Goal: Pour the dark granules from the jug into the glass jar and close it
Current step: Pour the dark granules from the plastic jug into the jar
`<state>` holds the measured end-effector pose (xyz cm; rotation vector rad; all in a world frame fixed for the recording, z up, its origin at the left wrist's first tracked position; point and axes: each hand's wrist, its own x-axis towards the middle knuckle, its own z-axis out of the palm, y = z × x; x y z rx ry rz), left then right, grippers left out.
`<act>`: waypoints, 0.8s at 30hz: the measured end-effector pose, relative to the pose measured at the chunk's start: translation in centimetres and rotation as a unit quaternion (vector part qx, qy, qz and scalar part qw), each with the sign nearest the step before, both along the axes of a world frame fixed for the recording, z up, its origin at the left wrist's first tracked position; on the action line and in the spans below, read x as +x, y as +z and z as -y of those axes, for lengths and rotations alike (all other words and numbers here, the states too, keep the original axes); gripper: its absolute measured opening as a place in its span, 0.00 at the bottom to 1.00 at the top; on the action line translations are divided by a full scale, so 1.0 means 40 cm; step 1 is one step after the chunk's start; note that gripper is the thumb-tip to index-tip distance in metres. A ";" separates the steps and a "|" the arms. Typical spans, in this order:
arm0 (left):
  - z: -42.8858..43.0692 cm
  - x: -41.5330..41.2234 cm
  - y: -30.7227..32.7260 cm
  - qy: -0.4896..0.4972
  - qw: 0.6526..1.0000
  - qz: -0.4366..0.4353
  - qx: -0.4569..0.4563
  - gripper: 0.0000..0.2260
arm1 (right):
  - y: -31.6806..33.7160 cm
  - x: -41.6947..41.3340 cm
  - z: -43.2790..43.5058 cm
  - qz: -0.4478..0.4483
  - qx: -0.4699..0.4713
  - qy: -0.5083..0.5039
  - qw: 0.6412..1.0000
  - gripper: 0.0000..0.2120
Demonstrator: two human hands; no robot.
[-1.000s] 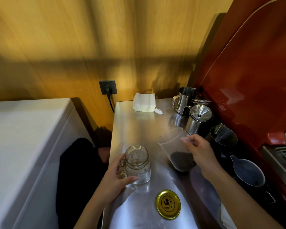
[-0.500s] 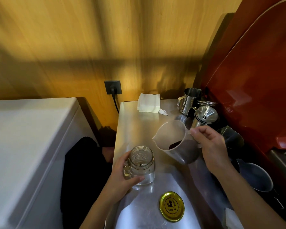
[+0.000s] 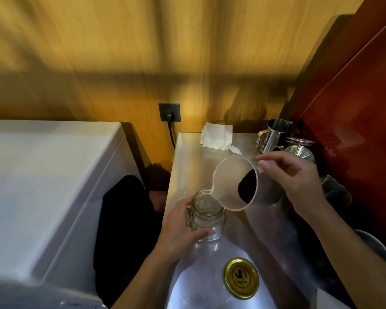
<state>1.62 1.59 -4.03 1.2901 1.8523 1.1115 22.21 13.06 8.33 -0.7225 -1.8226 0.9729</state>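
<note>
The left hand (image 3: 178,228) wraps the glass jar (image 3: 206,216), fingers (image 3: 201,232) clamped round its clear, ribbed-neck body, most likely to keep it from sliding on the slick steel bench (image 3: 187,166) while the pour comes in. The jar stands upright near the bench's left edge, its mouth open and its inside looking empty so far.

The right hand (image 3: 292,181) holds the jug (image 3: 234,182) tipped steeply leftward, fingers closed on its far-right rim or handle; the exact grip is hidden behind the hand. The jug is a translucent, frosted plastic cone, its round mouth facing the camera and its spout low, just over the right side of the jar's mouth. The granules (image 3: 247,186) are a dark, fine, matte heap resting against the jug's right inner wall; none seem to have reached the spout. More tilt looks needed, and since the spout sits at the jar's rim rather than centred, spilling onto the bench is a risk.

The lid (image 3: 241,278), a gold metal disc with a dark emblem, lies flat on the near bench, well apart from the jar, within easy reach for closing afterwards. Steel pitchers (image 3: 274,136) stand crowded at the far right, and folded white paper (image 3: 216,139) lies by the wall.
</note>
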 end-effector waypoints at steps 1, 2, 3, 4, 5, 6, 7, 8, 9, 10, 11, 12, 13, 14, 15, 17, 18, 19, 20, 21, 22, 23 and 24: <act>0.000 0.001 0.000 0.001 1.000 0.001 0.001 0.36 | 0.006 -0.006 -0.001 0.014 0.006 0.003 1.000 0.06; 0.000 0.003 0.000 0.002 1.000 -0.001 0.003 0.36 | 0.013 -0.013 0.000 0.032 0.018 0.007 0.999 0.05; -0.001 0.004 -0.001 0.002 1.000 -0.005 0.004 0.36 | 0.019 -0.019 0.000 0.056 0.034 0.013 0.998 0.04; -0.001 0.005 -0.002 0.003 1.000 -0.011 0.006 0.36 | 0.026 -0.026 0.000 0.081 0.052 0.021 0.995 0.04; -0.001 0.006 -0.003 0.004 1.000 -0.016 0.006 0.37 | 0.032 -0.033 0.000 0.106 0.070 0.025 0.992 0.05; -0.002 0.006 -0.004 0.004 1.000 -0.020 0.006 0.37 | 0.037 -0.040 -0.003 0.131 0.087 0.026 0.987 0.06; -0.002 0.007 -0.004 0.006 1.000 -0.024 0.004 0.37 | 0.041 -0.048 -0.006 0.157 0.107 0.025 0.982 0.06; -0.002 0.007 -0.005 0.009 1.000 -0.026 0.001 0.37 | 0.045 -0.055 -0.009 0.181 0.128 0.024 0.975 0.06; -0.002 0.007 -0.006 0.012 1.000 -0.028 -0.001 0.38 | 0.049 -0.062 -0.013 0.200 0.149 0.025 0.968 0.06; -0.001 0.007 -0.005 0.014 0.999 -0.031 -0.001 0.38 | 0.054 -0.069 -0.015 0.213 0.167 0.029 0.962 0.06; -0.001 0.006 -0.005 0.015 0.999 -0.034 -0.002 0.38 | 0.060 -0.075 -0.017 0.223 0.181 0.034 0.957 0.06; 0.000 0.007 -0.004 0.016 0.999 -0.038 -0.003 0.37 | 0.064 -0.081 -0.018 0.234 0.192 0.042 0.952 0.06; 0.000 0.007 -0.003 0.016 0.999 -0.039 -0.004 0.37 | 0.068 -0.086 -0.020 0.245 0.200 0.050 0.947 0.06; 0.001 0.008 -0.001 0.016 0.999 -0.037 -0.004 0.37 | 0.072 -0.090 -0.021 0.258 0.207 0.058 0.942 0.07; 0.001 0.008 0.000 0.015 0.999 -0.035 -0.004 0.38 | 0.075 -0.094 -0.021 0.270 0.212 0.066 0.937 0.09; 0.003 0.009 0.003 0.012 0.999 -0.031 -0.003 0.38 | 0.080 -0.102 -0.022 0.285 0.222 0.075 0.930 0.10; 0.003 0.009 0.004 0.010 1.000 -0.029 -0.003 0.39 | 0.082 -0.105 -0.023 0.288 0.225 0.078 0.928 0.10; 0.004 0.009 0.006 0.009 1.000 -0.027 -0.003 0.39 | 0.084 -0.108 -0.023 0.292 0.227 0.080 0.926 0.10; 0.004 0.009 0.006 0.007 1.000 -0.024 -0.003 0.40 | 0.087 -0.110 -0.021 0.296 0.228 0.083 0.924 0.11; 0.005 0.009 0.007 0.006 1.000 -0.024 -0.004 0.40 | 0.090 -0.113 -0.020 0.301 0.230 0.087 0.921 0.11; 0.005 0.009 0.007 0.006 1.000 -0.026 -0.006 0.40 | 0.093 -0.115 -0.019 0.307 0.233 0.092 0.918 0.11; 0.006 0.010 0.008 0.007 1.000 -0.028 -0.008 0.40 | 0.096 -0.118 -0.019 0.312 0.237 0.097 0.915 0.11; 0.006 0.010 0.008 0.007 1.000 -0.029 -0.009 0.40 | 0.099 -0.120 -0.018 0.318 0.241 0.101 0.911 0.10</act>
